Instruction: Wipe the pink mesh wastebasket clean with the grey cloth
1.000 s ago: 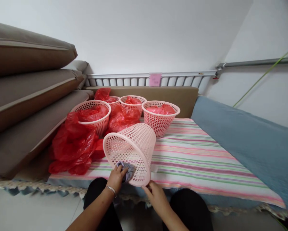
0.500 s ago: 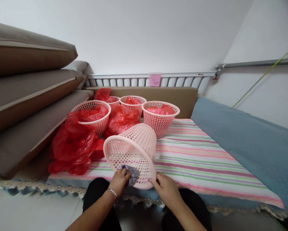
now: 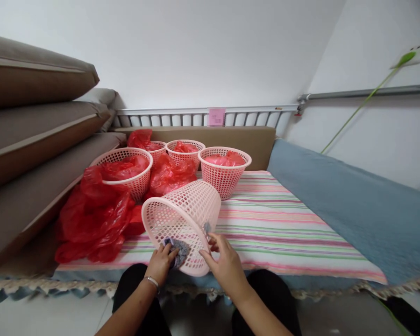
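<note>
A pale pink plastic mesh basket (image 3: 199, 200) lies tipped on its side, its mouth facing me and to the left. My left hand (image 3: 159, 265) is closed on a grey speckled cloth (image 3: 181, 254), which it holds at the lower inside of the basket's mouth. My right hand (image 3: 225, 263) pinches the rim on the right, thumb towards the inside and fingers outside. A small bluish-grey patch (image 3: 207, 227) shows at the basket's side just above those fingers; I cannot make out what it is.
Several upright pink baskets (image 3: 224, 179) with red plastic bags stand behind. A heap of red bags (image 3: 94, 219) lies at left on the striped sheet (image 3: 283, 228). Stacked brown cushions (image 3: 38, 116) rise on the left. A radiator (image 3: 153, 119) runs along the wall.
The view has swung slightly right. My right hand has moved up along the basket's rim, its fingers now round the outside. My left hand stays on the cloth at the mouth.
</note>
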### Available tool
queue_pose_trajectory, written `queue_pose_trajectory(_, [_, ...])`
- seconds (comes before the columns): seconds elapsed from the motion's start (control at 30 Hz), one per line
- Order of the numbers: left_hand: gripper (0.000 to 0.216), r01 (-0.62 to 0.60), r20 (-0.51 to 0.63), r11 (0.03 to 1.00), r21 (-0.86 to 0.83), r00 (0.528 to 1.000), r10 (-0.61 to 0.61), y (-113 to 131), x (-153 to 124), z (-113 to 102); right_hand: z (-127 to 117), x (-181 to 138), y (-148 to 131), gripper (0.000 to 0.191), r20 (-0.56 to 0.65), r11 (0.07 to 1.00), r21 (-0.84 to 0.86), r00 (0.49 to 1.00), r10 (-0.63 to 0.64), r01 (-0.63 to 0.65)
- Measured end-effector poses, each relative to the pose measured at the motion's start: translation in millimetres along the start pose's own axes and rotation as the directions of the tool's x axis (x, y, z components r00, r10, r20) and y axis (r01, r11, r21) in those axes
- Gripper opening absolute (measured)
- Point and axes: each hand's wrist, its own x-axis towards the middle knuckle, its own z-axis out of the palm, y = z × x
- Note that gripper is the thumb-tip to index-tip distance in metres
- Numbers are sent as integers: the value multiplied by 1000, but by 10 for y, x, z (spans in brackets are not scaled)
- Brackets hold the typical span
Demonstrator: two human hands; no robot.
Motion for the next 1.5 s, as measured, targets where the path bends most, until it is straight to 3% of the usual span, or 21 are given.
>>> queue_pose_trajectory(0.17, [57, 22, -12, 1000, 10, 1000, -22, -2, -16, 43, 75, 165, -62, 48, -64, 969, -131, 973, -221, 211])
queue_pose_trajectory(0.27, [59, 24, -15, 1000, 14, 1000, -24, 1, -19, 58, 106, 219, -61, 56, -63, 947, -163, 955, -289, 276])
queue_pose_trajectory(0.43, [59, 26, -14, 1000, 9, 1000, -26, 0, -6, 68, 85, 330, -47, 63, 82, 941, -115, 947, -312, 320])
queue_pose_trajectory(0.67, [55, 19, -16, 1000, 1, 1000, -19, -18, -6, 83, 44, 536, -111, 62, 145, 938, -94, 937, -317, 332])
queue_pose_trajectory(1.2, [59, 32, -33, 999, 19, 999, -31, 1, 7, 105, 127, 533, -264, 56, 131, 962, -72, 958, -254, 265])
queue_pose_trajectory(1.5, [64, 36, -23, 999, 23, 999, -35, -7, 6, 136, 131, 438, -189, 56, 91, 946, -24, 943, -320, 323])
